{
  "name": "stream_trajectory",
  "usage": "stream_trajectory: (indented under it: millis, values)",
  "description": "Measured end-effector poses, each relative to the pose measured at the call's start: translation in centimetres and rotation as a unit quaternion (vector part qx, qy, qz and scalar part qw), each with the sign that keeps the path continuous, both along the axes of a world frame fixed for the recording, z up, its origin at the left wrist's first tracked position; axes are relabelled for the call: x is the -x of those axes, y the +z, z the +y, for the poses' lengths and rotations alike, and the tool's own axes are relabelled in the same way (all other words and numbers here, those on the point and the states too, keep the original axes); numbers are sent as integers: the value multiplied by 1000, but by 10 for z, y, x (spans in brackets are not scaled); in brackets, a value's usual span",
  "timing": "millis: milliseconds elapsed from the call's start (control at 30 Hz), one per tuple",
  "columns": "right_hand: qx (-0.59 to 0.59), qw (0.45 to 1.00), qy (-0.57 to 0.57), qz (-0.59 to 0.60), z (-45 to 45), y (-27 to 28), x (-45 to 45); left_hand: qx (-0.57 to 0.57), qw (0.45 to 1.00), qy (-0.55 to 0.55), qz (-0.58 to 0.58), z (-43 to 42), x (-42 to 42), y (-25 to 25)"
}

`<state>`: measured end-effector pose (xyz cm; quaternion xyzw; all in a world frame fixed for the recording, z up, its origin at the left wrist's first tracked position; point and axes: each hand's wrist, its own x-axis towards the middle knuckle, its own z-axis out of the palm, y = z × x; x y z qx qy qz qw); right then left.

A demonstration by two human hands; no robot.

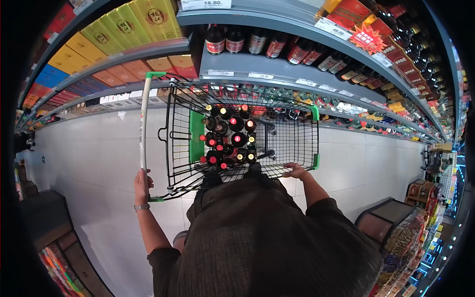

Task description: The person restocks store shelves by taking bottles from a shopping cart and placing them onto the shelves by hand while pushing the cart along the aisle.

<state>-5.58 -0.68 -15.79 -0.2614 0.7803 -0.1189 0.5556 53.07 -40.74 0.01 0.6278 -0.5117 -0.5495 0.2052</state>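
A black wire shopping cart [292, 136] with green corners stands sideways in front of me. Several dark bottles [238, 139] with red or pale caps stand grouped in its left part, beside a green panel [196, 136]. My left hand [142, 185] is closed around the lower end of the cart's long grey handle [144, 123]; a metal watch is on that wrist. At the cart's near rim, toward its right end, my right hand [296, 172] rests with its fingers apart, touching the wire edge.
Beyond the cart, a shelf [237, 64] bears dark bottles with price tags. Yellow and orange boxes [116, 29] fill the shelves at the upper left. A dark display stand [49, 218] is at the lower left, another [383, 220] at the lower right. Pale floor tiles [89, 163] lie around.
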Motion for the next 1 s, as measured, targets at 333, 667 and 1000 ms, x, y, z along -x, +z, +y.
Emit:
stream_trajectory:
  millis: [333, 667, 1000]
  values:
    - [-9, 965, 166, 201, -206, -5, -66, 9, 1000, 15, 5, 1, 2, -1]
    - [-104, 929, 311, 169, -251, -22, -64, -4, 998, 53, -18, -5, 6, -4]
    - [-118, 916, 361, 132, -275, -69, -56, -53, 996, 68, -13, -12, 11, 2]
